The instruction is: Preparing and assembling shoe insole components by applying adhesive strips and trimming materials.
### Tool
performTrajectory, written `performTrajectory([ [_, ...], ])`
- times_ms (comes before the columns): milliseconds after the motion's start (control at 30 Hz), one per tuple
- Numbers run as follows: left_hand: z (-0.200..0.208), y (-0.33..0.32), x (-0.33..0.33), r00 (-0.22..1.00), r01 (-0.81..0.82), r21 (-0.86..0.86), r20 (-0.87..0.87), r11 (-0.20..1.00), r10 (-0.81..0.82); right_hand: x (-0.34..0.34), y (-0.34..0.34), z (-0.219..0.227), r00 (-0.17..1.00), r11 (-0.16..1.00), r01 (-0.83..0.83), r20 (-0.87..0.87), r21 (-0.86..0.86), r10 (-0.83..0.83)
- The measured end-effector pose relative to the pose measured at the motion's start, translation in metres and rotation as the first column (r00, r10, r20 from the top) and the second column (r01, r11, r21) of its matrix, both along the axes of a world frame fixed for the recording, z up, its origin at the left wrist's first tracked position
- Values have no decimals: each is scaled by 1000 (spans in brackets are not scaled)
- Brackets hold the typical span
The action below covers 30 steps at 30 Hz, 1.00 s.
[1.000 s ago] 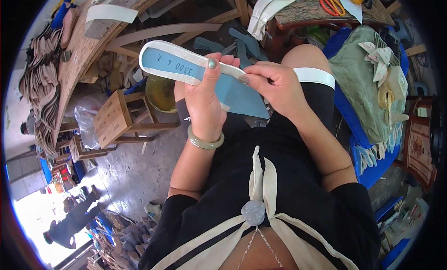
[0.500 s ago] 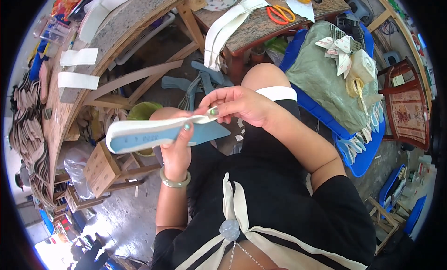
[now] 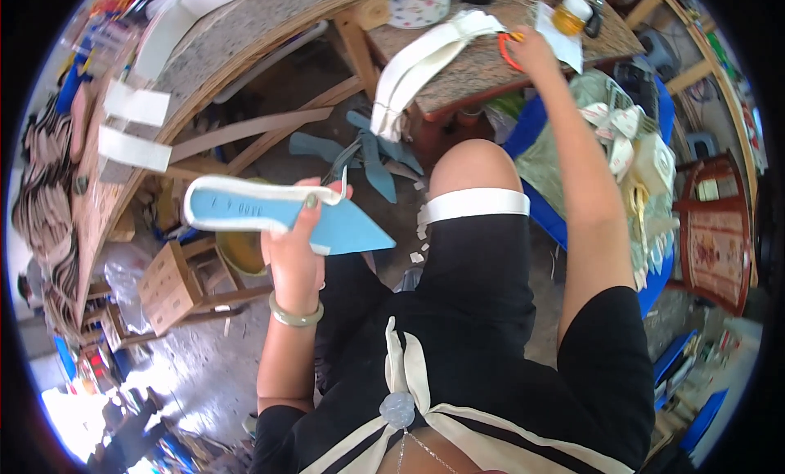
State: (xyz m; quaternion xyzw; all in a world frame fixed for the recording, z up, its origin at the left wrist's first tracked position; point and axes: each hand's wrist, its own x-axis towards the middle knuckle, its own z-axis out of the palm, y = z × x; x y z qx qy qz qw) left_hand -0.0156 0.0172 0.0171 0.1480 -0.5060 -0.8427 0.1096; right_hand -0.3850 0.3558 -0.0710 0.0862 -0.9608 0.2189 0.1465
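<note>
My left hand (image 3: 296,257) holds a blue pointed insole (image 3: 353,229) level above my lap, thumb lying on its face. A white strip (image 3: 237,182) runs around the insole's rounded heel, and its loose end sticks up beside my fingers. My right arm reaches far forward over the small table. There my right hand (image 3: 536,55) has its fingers closed on the orange-and-yellow handles of scissors (image 3: 506,54); the blades cannot be made out. Left of the scissors, a bundle of white strips (image 3: 417,69) drapes over the table edge.
More blue insoles (image 3: 378,167) hang below the table. A stone-topped workbench (image 3: 245,33) curves along the left, with white pieces (image 3: 135,147) at its edge. A jar of amber liquid (image 3: 568,18) stands behind my right hand. A wooden chair (image 3: 715,229) is at right.
My right hand has left the insole and moved forward to the scissors on the table. My left hand keeps the insole, now turned with more of its blue face showing.
</note>
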Motion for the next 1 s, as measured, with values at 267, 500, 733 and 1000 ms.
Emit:
performTrajectory([
  [267, -9, -14, -10, 994, -106, 418, 38, 902, 99, -40, 34, -12, 954, 962, -226, 236, 151, 187],
  [500, -11, -5, 4, 978, -197, 23, -66, 980, 198, 113, 30, 33, 809, 449, 232, 427, -863, 404],
  [733, -26, 8, 24, 882, -402, -601, -457, 690, 116, 346, -95, 58, 635, -1, 60, 37, -998, 771],
  [1000, -32, 8, 51, 788, -595, -726, -611, 344, 74, 401, -139, 57, 459, 534, -401, 341, -744, 821],
])
